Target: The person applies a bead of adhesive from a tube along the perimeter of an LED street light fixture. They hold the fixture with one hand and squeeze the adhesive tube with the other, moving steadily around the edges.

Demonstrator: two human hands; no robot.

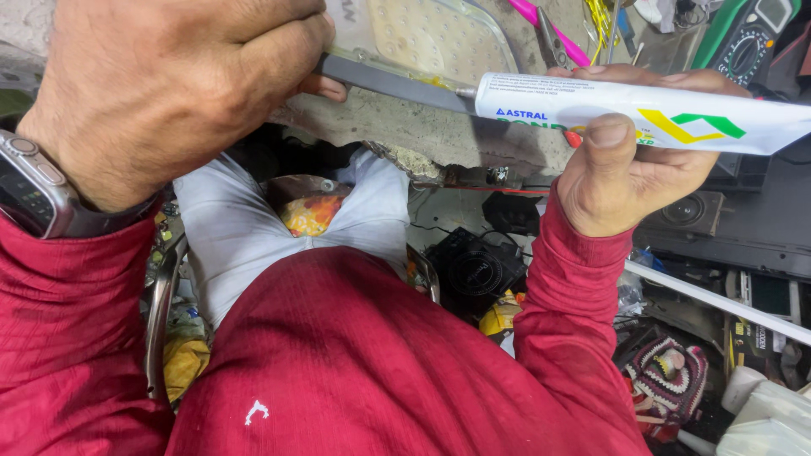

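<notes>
At the upper right of the frame the right hand (629,160) grips a white adhesive tube (650,114), thumb pressed on its side, with the nozzle pointing left onto the grey edge of a clear-lensed lamp panel (422,38). At the upper left the left hand (169,84), with a wristwatch (34,190) on its wrist, holds that panel down on the rough tabletop (439,131). Pink-handled pliers (549,34) lie at the top, and a green multimeter (752,38) sits in the upper right corner.
</notes>
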